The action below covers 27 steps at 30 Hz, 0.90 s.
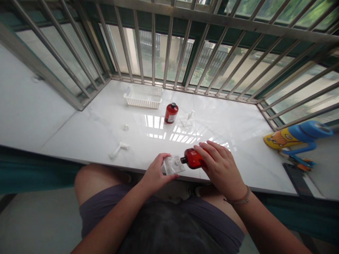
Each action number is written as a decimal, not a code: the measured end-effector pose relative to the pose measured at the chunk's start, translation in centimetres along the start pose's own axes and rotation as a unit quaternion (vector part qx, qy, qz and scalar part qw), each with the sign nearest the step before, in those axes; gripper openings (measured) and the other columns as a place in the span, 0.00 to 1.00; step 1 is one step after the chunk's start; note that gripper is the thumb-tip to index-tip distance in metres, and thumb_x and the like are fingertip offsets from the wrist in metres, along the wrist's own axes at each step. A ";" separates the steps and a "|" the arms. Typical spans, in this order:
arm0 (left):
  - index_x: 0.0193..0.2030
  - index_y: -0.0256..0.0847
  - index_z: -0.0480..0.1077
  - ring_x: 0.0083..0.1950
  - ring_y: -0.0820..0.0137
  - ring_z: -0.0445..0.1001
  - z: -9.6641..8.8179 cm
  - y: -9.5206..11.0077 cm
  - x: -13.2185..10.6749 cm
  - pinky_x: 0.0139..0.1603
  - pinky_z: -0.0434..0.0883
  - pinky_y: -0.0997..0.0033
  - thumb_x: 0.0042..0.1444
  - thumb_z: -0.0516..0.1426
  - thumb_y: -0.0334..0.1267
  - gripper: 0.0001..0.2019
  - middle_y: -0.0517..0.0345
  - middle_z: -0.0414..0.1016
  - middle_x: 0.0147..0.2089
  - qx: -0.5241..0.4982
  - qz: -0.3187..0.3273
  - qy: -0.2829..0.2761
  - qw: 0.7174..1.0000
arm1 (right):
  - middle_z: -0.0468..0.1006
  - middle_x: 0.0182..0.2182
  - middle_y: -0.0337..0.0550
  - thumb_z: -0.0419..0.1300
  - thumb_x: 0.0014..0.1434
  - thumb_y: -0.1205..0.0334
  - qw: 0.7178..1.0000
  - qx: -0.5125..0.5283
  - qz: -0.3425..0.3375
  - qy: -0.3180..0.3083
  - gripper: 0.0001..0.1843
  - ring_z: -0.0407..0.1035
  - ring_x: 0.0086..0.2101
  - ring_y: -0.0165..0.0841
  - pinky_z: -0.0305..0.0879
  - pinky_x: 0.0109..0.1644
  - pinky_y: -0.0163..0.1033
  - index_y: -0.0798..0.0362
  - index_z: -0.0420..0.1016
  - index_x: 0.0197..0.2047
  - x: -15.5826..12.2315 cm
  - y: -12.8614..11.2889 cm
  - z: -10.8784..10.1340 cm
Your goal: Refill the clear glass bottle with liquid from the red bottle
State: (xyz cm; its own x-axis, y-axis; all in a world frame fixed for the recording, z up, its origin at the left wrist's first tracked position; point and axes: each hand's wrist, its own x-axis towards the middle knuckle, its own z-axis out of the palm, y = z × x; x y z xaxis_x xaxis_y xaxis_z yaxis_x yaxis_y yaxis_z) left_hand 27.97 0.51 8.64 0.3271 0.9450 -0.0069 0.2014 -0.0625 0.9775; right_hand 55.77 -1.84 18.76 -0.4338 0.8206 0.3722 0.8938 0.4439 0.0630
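A white marble-look ledge [233, 130] runs along a window, with pale grey veins and a glossy finish that mirrors the window's light in bright stripes. Steel window bars [212, 53] rise along its far side and turn down the right end, standing between the ledge and the glass. Through the panes, blurred greenery and a pale building with barred windows show. A white wall [34, 102] closes the left side, a teal band [39, 165] lines the ledge's front edge, and a grey floor [39, 218] lies below.

The person sits at the ledge, with bare knees and dark grey shorts [161, 211] in view. The left hand [156, 174] curls its fingers around a clear plastic packet [173, 164], and the right hand [221, 167] clenches an amber bottle [193, 158] on its side. Both hands are just above the ledge's near edge, and the bottle's black neck meets the packet. A cord bracelet [239, 199] circles the right wrist.

Farther off stand a capped red bottle [171, 113] and a white plastic basket [143, 97]. Crumpled white scraps [118, 150] and a clear piece [186, 119] lie on the ledge. At the right are a blue-and-yellow object [296, 135] and a dark flat slab [298, 180].
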 end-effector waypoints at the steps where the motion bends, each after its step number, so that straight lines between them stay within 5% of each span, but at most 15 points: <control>1: 0.64 0.47 0.70 0.65 0.49 0.79 0.0 0.0 0.0 0.70 0.74 0.47 0.48 0.78 0.42 0.38 0.46 0.79 0.64 0.000 0.001 -0.001 1.000 | 0.78 0.66 0.52 0.61 0.72 0.70 1.000 0.000 0.000 0.000 0.31 0.68 0.66 0.54 0.66 0.67 0.62 0.47 0.67 0.75 0.0 0.0 0.0; 27: 0.65 0.47 0.70 0.65 0.50 0.79 0.1 -0.4 0.1 0.69 0.74 0.49 0.48 0.78 0.41 0.38 0.47 0.79 0.63 0.007 0.009 0.001 1.000 | 0.78 0.66 0.52 0.62 0.72 0.69 1.000 -0.008 -0.004 0.006 0.30 0.67 0.66 0.54 0.63 0.69 0.60 0.48 0.69 0.75 0.0 0.1 0.1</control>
State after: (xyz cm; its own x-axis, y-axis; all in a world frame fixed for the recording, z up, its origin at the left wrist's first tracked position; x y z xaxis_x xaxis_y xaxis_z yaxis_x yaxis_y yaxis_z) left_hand 27.96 0.57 8.21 0.3285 0.9444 0.0109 0.2093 -0.0840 0.9742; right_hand 55.82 -1.73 18.65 -0.4398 0.8126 0.3825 0.8920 0.4448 0.0807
